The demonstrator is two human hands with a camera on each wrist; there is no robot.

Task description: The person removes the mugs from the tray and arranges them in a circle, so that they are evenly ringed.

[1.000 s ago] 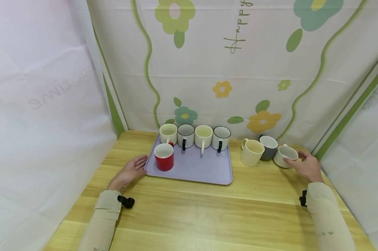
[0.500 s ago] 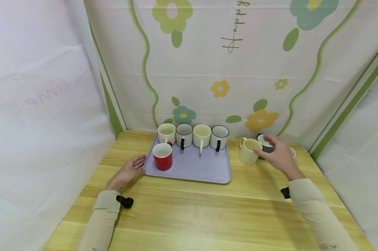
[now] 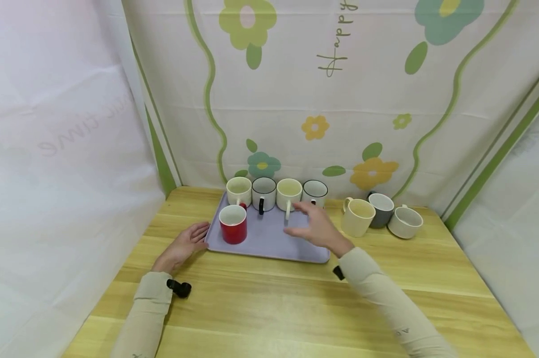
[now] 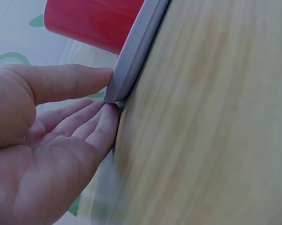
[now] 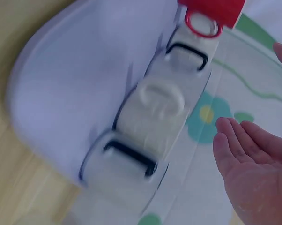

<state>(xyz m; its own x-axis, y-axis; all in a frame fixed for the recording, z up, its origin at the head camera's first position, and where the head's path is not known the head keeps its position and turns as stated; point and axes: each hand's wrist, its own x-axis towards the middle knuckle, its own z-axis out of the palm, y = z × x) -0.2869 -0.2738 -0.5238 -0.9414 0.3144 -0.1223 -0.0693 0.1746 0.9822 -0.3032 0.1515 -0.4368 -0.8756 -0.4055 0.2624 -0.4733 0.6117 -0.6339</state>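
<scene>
A lilac tray [image 3: 273, 238] lies on the table with mugs on it. My left hand [image 3: 186, 244] is at its front left corner; in the left wrist view the thumb and fingertips [image 4: 108, 112] touch the tray's edge, the fingers fairly straight. A red mug [image 3: 233, 226] stands near that corner. Along the tray's back edge are a cream mug [image 3: 239, 191], a white mug with a black handle [image 3: 265, 194], another cream mug [image 3: 289, 193] and another black-handled white mug [image 3: 315, 189]. Over the tray's right part is my right hand [image 3: 316, 228], holding nothing, thumb and fingers apart.
Right of the tray, on the wooden table [image 3: 269, 308], stand a tall cream mug [image 3: 357, 219], a dark grey mug [image 3: 381, 211] and a low cream mug [image 3: 405, 222]. A flowered curtain [image 3: 278, 89] hangs behind the table, with white curtain at both sides.
My right hand has left the low cream mug at the right, passed over the other loose mugs, and moved left to above the tray. The left hand has stayed at the tray's corner.
</scene>
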